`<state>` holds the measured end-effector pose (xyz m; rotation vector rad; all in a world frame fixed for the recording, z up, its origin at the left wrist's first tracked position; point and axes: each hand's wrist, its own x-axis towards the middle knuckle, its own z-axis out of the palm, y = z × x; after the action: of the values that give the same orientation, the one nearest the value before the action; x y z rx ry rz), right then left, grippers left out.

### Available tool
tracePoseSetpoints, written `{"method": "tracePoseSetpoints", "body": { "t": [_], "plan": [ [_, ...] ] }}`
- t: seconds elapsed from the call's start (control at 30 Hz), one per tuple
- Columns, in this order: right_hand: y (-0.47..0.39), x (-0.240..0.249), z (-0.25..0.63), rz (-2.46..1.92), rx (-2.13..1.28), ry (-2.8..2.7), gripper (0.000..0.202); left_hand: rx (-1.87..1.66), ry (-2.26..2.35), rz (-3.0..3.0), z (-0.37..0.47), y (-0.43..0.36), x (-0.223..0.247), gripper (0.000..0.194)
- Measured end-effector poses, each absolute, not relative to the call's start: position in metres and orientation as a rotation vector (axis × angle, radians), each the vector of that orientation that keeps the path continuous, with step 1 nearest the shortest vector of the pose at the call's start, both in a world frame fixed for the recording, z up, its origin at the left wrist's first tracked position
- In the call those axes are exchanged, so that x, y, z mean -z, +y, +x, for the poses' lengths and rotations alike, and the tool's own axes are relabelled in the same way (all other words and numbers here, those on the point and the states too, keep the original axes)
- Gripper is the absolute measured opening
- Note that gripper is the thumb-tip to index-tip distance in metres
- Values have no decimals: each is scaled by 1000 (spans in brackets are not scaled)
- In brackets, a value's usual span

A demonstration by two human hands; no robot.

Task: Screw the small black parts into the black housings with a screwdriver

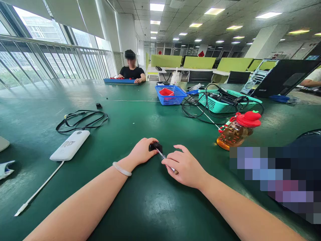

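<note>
The small black block-shaped part (159,147) sits on the glossy green table (155,207), well in from its far edge; it looks light, stiff and perhaps slippery, best pinched by its sides. The left hand (141,151) has it in its grip, forearm slanting inward. The right hand (188,168) grasps a slim screwdriver with a translucent handle (164,157), tilted down to the part, one finger raised

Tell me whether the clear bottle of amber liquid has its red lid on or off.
On: the red lid sits over the top of the clear bottle, amber liquid visible inside.
</note>
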<state>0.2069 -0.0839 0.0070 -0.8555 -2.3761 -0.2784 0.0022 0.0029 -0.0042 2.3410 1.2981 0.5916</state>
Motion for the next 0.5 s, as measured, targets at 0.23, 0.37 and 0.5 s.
{"method": "tracePoseSetpoints", "body": {
  "t": [0.23, 0.37, 0.5],
  "plan": [
    [-84, -6, 207, -903, 247, -2431, 17, -606, 1307, 2334, 1, 5, 7, 35],
    [-84, -7, 207, -878, 240, -2396, 15, -610, 1297, 2332, 1, 5, 8, 34],
    [-85, -9, 206, -851, 270, -2335, 14, -603, 1291, 2321, 1, 5, 8, 34]
  ]
}}
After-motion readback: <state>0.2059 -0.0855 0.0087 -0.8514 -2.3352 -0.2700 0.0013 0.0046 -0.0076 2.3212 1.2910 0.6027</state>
